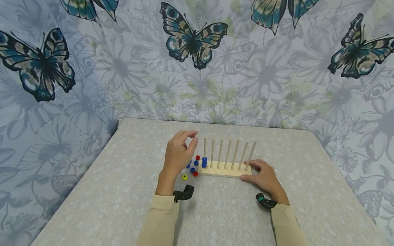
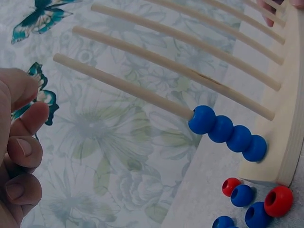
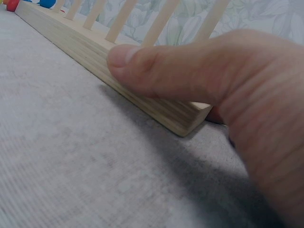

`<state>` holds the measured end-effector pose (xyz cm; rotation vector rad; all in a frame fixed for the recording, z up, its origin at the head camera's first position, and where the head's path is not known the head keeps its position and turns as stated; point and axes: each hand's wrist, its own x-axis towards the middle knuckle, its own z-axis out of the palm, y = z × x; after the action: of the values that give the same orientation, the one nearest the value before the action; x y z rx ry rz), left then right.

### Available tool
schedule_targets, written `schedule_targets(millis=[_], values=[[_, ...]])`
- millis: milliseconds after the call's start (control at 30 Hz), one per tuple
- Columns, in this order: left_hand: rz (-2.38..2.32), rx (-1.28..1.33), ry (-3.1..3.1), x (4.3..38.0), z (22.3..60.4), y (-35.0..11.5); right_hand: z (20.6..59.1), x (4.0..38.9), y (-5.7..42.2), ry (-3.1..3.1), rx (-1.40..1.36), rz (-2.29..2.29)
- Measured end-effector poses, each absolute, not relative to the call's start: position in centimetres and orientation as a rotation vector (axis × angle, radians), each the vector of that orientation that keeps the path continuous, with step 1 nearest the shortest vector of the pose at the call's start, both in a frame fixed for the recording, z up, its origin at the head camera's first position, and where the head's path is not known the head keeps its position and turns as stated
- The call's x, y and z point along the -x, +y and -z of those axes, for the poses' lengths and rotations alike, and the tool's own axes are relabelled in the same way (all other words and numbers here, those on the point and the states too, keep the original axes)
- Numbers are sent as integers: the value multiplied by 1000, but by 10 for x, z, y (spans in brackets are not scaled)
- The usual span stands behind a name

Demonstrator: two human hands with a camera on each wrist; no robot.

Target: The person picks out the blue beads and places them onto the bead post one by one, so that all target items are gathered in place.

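Note:
A pale wooden peg board [image 1: 226, 169] with several upright pegs stands on the table. Several blue beads [image 2: 221, 129] are stacked at the bottom of its leftmost peg [image 2: 121, 85]. My left hand [image 1: 178, 152] is raised beside the top of that peg, apart from it. Its thumb and fingers are loosely bent, with no bead visible between them. At the board's right end, my right hand [image 1: 264, 174] grips the base, thumb [image 3: 142, 66] along the front edge and fingers behind. The thumb hides part of the board in the right wrist view.
Loose beads lie by the board's left end: several blue ones [image 1: 192, 169], red ones [image 1: 195, 174] and a yellow one [image 1: 184, 177]. The table [image 1: 221, 215] has a patterned pale cloth. Behind it hangs a butterfly-printed backdrop [image 1: 203, 92].

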<state>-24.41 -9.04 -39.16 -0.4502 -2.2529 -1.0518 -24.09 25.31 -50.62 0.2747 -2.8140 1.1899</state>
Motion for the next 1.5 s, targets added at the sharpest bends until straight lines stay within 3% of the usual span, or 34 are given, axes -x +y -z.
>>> schedule_targets(millis=[1500], values=[[1005, 254, -2407, 227, 434, -109, 509, 244, 255, -2807, -282, -1142]])
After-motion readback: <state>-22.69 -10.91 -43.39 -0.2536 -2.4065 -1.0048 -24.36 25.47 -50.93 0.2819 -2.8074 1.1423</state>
